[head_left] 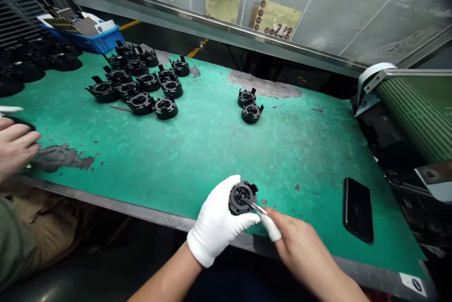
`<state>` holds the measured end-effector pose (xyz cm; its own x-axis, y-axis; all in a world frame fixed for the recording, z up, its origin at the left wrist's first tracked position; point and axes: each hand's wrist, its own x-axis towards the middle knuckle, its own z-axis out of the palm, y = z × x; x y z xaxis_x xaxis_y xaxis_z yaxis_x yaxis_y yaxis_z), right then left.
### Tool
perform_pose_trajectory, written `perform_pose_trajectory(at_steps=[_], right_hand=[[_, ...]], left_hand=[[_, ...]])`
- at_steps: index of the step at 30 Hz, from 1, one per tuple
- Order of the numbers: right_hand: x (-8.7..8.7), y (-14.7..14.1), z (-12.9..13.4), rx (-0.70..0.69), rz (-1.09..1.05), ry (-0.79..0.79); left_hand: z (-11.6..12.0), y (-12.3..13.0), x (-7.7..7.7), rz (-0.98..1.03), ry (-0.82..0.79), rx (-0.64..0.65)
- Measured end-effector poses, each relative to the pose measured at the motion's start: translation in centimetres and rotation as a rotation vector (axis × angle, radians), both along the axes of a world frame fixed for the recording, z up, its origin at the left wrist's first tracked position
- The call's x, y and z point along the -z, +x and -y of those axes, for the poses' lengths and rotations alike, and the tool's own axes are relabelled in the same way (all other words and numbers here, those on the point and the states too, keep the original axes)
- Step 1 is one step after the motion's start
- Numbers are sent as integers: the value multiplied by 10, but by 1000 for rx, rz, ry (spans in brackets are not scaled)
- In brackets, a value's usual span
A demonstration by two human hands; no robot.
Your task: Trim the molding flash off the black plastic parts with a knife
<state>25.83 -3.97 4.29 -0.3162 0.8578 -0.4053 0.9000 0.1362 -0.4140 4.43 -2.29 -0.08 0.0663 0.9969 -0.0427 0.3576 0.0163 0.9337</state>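
Observation:
My left hand [217, 217], in a white glove, is wrapped round a round black part [242, 197] above the table's front edge. The part's open face, with ribs and a raised tab, is turned up. My right hand [293, 234] is bare apart from a white cover on one finger. It pinches a slim metal tool [259, 209], whose dark tip touches or hovers over the middle of the part. Beyond my hands, two similar black parts [252, 113] stand on the green table mat [205, 137].
Several black parts [140, 103] are grouped at the back left, beside a blue bin [106, 40]. Another person's hand [16, 147] works at the left edge. A phone [358, 210] lies at the right, near a green conveyor belt [420, 109].

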Motion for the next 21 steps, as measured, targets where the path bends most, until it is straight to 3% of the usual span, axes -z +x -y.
perform_pose_trajectory(at_steps=[4, 8, 12, 15, 18, 20, 21], right_hand=[[-7, -9, -3, 22, -71, -93], [-8, -10, -3, 69, -348, -184], [38, -8, 12, 317, -604, -67], [63, -18, 6, 459, -615, -9], [42, -29, -18, 422, -610, 73], [16, -26, -36, 295, -613, 63], [5, -22, -43, 259, -581, 57]], left_hand=[[3, 2, 1, 40, -37, -30], [4, 5, 0, 57, -48, -85], [25, 19, 16, -23, 36, -192], [54, 23, 31, -181, 99, -158], [81, 14, 19, -298, 89, -75], [83, 2, 1, -311, 25, -4], [78, -4, -7, -297, 16, -41]])
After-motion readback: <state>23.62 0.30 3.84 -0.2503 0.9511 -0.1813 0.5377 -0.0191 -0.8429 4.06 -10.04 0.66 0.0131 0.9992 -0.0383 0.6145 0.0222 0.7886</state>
